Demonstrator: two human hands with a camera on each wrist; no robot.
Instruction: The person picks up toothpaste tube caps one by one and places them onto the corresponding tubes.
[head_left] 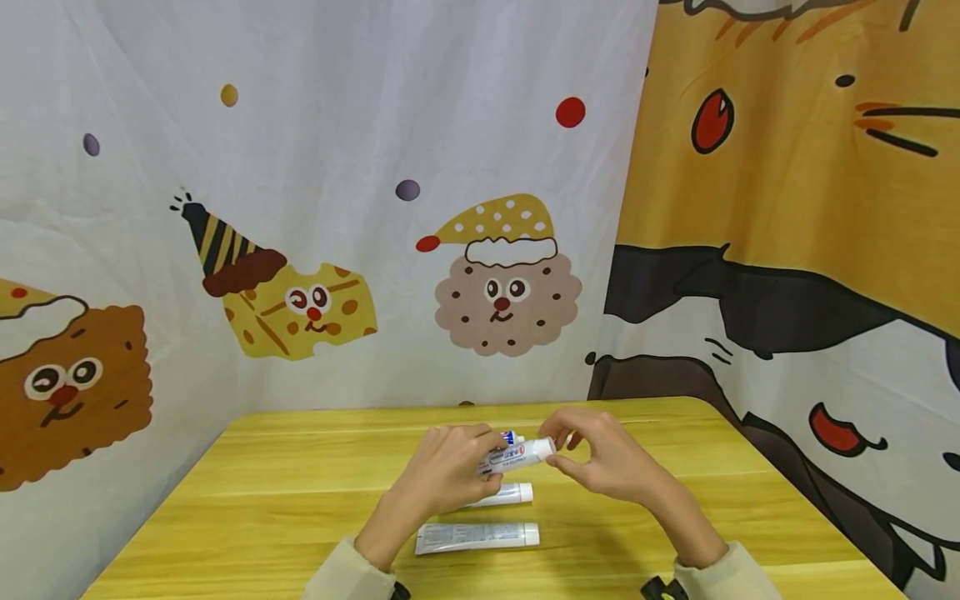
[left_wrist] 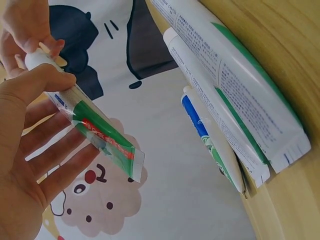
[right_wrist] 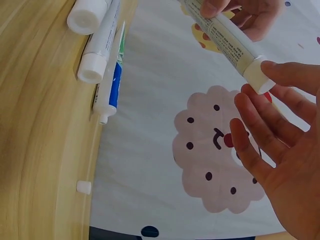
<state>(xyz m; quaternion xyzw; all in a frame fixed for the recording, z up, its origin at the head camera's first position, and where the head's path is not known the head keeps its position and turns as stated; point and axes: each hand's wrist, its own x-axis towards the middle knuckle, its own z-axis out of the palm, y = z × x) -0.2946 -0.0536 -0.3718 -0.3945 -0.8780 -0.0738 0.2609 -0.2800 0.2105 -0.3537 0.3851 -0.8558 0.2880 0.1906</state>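
My left hand (head_left: 452, 468) holds a white toothpaste tube (left_wrist: 107, 137) with green and red print, its thumb across the tube near the capped end. At that end, the thumb and forefinger of my right hand (right_wrist: 287, 130) pinch the white cap (right_wrist: 258, 76). The other right fingers are spread apart. Below the hands, a large white tube (head_left: 480, 537) and a smaller white tube (head_left: 510, 495) lie capped on the table. Beside them is a tube with a blue band (right_wrist: 111, 90), its thin nozzle bare. In the head view, the left hand partly hides the held tube.
A small white cap (right_wrist: 84, 187) stands alone near the table's far edge. The wood-grain table (head_left: 300, 500) carries all the tubes. Behind it hangs a white curtain (head_left: 337, 125) with cartoon prints, and a yellow and black printed curtain (head_left: 787, 192) hangs at the right.
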